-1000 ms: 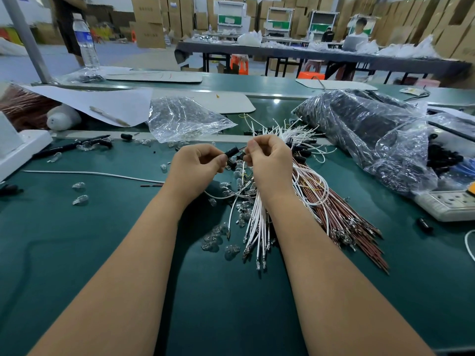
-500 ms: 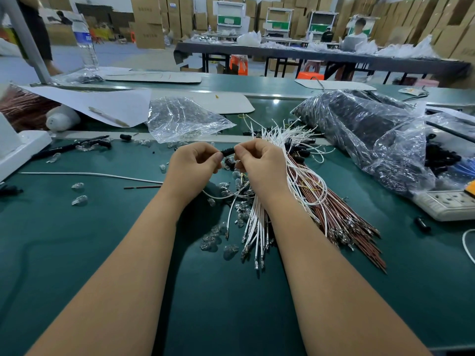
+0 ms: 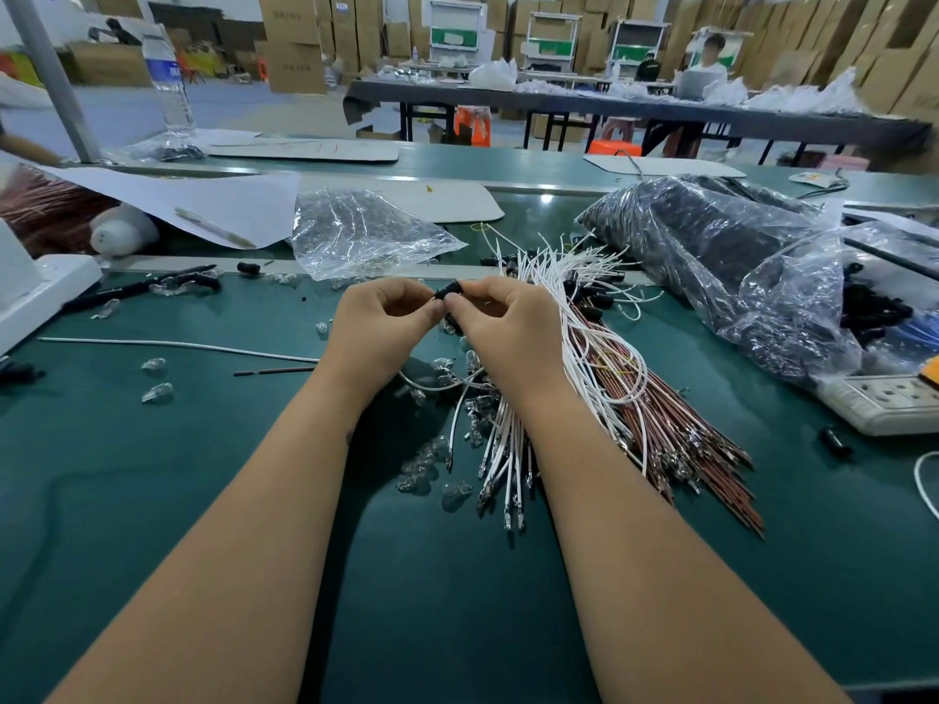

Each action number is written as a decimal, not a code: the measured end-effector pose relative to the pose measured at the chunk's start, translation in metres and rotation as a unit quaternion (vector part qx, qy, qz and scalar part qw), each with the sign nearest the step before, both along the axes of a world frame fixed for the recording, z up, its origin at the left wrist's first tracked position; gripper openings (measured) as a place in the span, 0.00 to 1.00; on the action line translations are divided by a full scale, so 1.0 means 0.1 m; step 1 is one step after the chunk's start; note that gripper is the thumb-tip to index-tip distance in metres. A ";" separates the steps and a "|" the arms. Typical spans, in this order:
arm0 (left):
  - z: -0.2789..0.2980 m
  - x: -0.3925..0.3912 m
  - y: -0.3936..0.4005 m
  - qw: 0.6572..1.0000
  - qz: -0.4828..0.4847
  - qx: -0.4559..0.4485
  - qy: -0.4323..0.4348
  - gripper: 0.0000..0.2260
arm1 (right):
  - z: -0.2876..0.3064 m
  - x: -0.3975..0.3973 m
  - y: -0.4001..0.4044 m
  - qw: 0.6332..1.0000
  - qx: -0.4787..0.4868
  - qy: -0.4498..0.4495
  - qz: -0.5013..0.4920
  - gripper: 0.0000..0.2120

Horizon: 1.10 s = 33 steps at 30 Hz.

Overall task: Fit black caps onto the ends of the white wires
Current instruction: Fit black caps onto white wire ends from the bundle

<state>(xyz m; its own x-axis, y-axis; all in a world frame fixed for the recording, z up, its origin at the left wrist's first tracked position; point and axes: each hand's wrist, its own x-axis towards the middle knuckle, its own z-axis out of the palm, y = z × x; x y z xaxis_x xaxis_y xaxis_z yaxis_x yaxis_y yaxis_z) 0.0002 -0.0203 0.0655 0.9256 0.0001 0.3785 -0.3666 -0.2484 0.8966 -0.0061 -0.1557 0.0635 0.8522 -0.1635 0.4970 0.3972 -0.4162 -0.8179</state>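
Observation:
My left hand [image 3: 378, 325] and my right hand [image 3: 508, 322] meet fingertip to fingertip above the green mat, and both pinch a small black cap [image 3: 448, 292] between them. A white wire [image 3: 437, 383] loops out from under my hands toward the mat. Just right of my hands lies the bundle of white wires [image 3: 584, 317], fanned out, some ends carrying black caps. Where the wire enters the cap is hidden by my fingers.
Brown wires [image 3: 686, 429] lie under the white bundle. Small clear bulbs [image 3: 421, 470] are scattered on the green mat [image 3: 152, 500]. A large plastic bag of black parts [image 3: 711, 256] sits at right, a clear bag [image 3: 355, 231] behind my hands, a power strip [image 3: 884, 398] far right.
My two hands have closed in on each other, and the black cap now sits tighter between the fingertips. The view has shifted slightly.

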 end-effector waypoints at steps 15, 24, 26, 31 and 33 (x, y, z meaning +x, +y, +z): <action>0.03 0.03 0.04 0.996 0.004 0.086 -0.010 0.03 | 0.02 0.01 -0.03 0.984 0.104 0.088 0.118 0.05; 0.03 0.00 0.13 0.993 0.022 0.114 0.021 0.06 | 0.00 -0.01 -0.02 0.988 0.089 0.083 0.097 0.05; 0.03 0.00 0.12 0.993 0.025 0.115 0.023 0.06 | 0.00 -0.01 -0.02 0.990 0.084 0.074 0.089 0.05; -0.02 0.00 0.15 0.993 0.048 0.111 -0.015 0.04 | 0.04 -0.03 0.01 0.993 0.066 0.014 0.094 0.05; -0.03 -0.01 0.14 0.994 0.039 0.084 -0.056 0.06 | 0.04 -0.06 0.05 0.992 0.059 -0.009 0.110 0.06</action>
